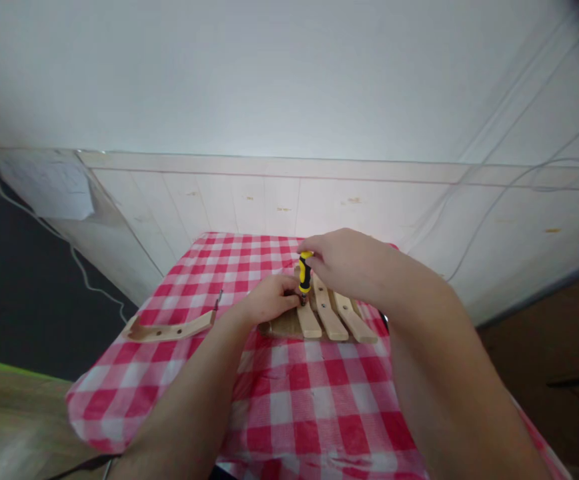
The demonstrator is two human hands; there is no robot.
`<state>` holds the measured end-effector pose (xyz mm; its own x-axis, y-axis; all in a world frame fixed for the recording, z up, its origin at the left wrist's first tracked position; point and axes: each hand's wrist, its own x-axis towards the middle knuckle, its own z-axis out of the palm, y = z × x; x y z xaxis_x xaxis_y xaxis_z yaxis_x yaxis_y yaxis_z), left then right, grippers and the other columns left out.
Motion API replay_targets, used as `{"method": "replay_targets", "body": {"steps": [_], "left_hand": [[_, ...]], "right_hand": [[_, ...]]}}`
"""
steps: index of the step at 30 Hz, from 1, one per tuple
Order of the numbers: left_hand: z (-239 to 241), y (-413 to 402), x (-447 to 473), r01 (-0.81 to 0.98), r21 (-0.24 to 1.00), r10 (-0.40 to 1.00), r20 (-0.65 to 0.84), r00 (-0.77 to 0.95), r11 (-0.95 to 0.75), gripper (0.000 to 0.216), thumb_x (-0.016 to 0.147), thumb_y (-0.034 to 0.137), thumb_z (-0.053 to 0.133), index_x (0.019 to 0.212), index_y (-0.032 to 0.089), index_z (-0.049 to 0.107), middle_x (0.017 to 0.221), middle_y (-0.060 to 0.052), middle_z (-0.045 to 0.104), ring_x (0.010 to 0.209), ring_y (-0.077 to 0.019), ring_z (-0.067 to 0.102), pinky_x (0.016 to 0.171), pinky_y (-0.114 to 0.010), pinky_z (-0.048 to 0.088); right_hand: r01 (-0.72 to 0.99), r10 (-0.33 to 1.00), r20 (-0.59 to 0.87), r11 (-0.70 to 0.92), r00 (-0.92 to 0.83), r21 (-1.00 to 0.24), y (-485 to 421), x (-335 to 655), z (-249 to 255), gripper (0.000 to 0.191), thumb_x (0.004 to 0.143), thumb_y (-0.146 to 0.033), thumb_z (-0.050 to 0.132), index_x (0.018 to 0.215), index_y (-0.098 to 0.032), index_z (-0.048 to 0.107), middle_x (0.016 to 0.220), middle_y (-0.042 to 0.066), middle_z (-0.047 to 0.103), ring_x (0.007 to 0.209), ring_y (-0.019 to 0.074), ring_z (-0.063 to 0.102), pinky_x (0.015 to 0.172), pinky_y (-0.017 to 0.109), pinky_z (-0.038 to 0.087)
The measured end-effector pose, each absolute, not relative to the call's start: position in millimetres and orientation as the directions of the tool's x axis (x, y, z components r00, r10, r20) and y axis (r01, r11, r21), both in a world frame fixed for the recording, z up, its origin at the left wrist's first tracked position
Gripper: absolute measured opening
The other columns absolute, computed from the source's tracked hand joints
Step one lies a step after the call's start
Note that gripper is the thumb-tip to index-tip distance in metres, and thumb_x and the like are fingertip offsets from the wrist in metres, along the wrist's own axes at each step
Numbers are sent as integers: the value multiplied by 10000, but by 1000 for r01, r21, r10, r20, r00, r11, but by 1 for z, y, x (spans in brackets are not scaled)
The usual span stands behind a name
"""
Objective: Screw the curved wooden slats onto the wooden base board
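Observation:
My right hand (339,260) grips the top of a yellow and black screwdriver (305,275), which stands upright with its tip down at a pale wooden piece (309,323). My left hand (273,298) is beside the tip, thumb and finger close together around it; whether they pinch a screw or only steady the spot is too small to tell. Two more bent wooden pieces with holes, one in the middle (333,321) and one on the right (358,323), lie alongside. All three rest on a brown wooden board (282,325), partly covered by them and my hands.
A separate curved wooden piece (169,331) with two holes lies to the left, with a thin dark metal item (219,300) at its end. A red and white checked cloth (299,400) covers the table. A white panelled wall (249,200) stands directly behind; cables hang at both sides.

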<state>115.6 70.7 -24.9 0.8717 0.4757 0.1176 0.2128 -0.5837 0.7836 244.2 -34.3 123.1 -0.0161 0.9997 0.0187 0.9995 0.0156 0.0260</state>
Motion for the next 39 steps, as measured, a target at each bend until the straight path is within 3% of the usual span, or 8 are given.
{"method": "replay_targets", "body": {"steps": [5,12,15,20,24,29,33,39], "left_hand": [[-21,69,116,244,781,483,83,872,-575,167,757,140,530,821,150,684,883,-15,697,801,-141,616,731,-230,470],[-19,67,114,252,771,482,80,873,-585,200,756,134,513,852,153,687,885,-13,698,819,-146,611,743,-233,473],[-18,67,114,243,760,470,92,878,-603,202,759,133,510,860,150,684,890,-18,696,823,-154,608,755,-248,475],[-16,66,114,274,767,487,57,872,-580,208,769,136,513,891,160,680,912,-9,702,822,-151,613,747,-245,480],[-15,64,114,244,784,473,70,879,-571,200,767,124,503,869,160,671,915,-9,702,837,-152,618,761,-241,485],[-15,63,114,238,766,472,96,876,-597,216,743,97,495,857,153,670,914,-27,706,843,-168,619,772,-255,489],[-14,62,115,227,756,449,98,888,-614,220,756,97,486,865,155,669,907,-22,707,816,-158,617,761,-251,485],[-13,61,114,279,724,488,90,868,-631,173,771,135,520,818,163,684,916,-14,705,810,-144,616,744,-235,470]], "right_hand": [[989,986,109,-131,123,75,-31,245,123,401,855,-466,439,929,-178,709,849,139,700,755,251,641,577,307,402],[997,997,32,-71,71,-25,-34,243,124,312,831,-300,437,972,-208,700,890,103,710,707,200,619,534,277,357],[1000,1000,-20,-8,8,4,-39,241,127,270,822,-257,469,950,-201,700,846,86,708,656,174,598,514,266,338],[994,995,-4,-95,95,46,-35,239,127,346,844,-408,481,921,-165,716,822,130,708,707,224,631,537,286,374],[995,994,43,-99,99,-21,-27,242,117,374,856,-392,437,1065,-203,682,929,128,716,791,252,653,579,297,408],[988,995,35,99,-95,-117,-25,242,109,488,835,-275,477,1321,-273,522,1070,86,701,838,206,644,641,272,421],[987,989,-20,147,-149,-69,-24,240,111,364,824,-205,465,1140,-265,633,938,55,715,747,170,622,607,257,391],[995,996,53,-73,69,74,-28,244,122,308,832,-397,513,931,-173,700,826,120,705,724,230,630,535,283,350]]}}
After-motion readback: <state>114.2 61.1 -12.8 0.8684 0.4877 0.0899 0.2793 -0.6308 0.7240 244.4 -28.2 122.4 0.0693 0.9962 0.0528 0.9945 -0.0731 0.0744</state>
